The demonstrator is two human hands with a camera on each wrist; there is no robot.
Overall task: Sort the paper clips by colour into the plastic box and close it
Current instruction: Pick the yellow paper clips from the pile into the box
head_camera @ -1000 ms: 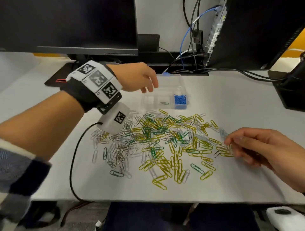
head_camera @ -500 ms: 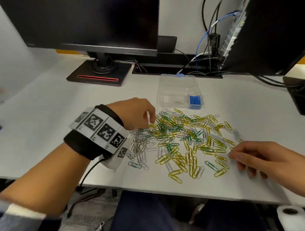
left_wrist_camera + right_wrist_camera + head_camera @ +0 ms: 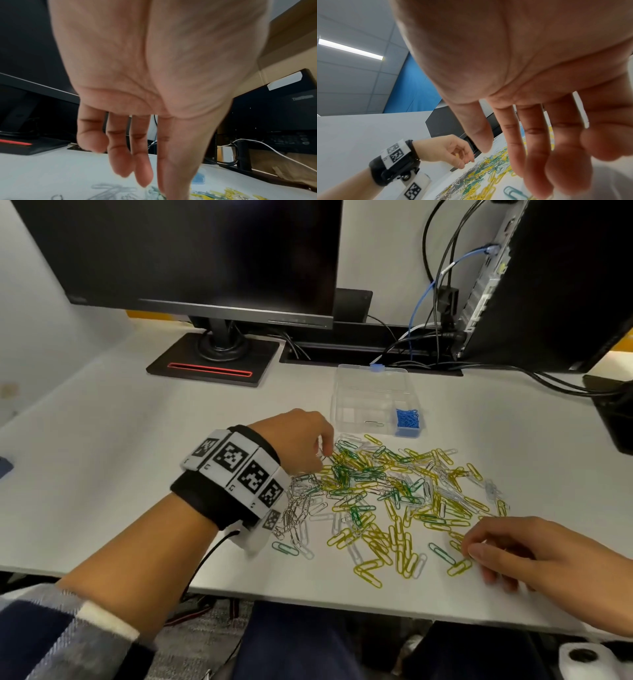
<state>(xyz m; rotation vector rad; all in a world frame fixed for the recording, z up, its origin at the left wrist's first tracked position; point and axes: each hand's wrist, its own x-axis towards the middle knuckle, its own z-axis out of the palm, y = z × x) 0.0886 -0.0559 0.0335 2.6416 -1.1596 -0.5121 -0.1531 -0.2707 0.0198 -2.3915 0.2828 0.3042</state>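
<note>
White desk below a monitor. The left hand, a second ago over the plastic box, has dropped to the paper clips just nearer than the box, fingers loosely spread, holding nothing visible: another pick begins. The right hand rests spread at the pile's near edge.

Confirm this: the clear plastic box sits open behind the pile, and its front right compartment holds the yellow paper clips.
Wrong colour. In the head view the clear plastic box sits open behind the pile, but its front right compartment holds blue paper clips; the yellow ones lie on the desk.
</note>
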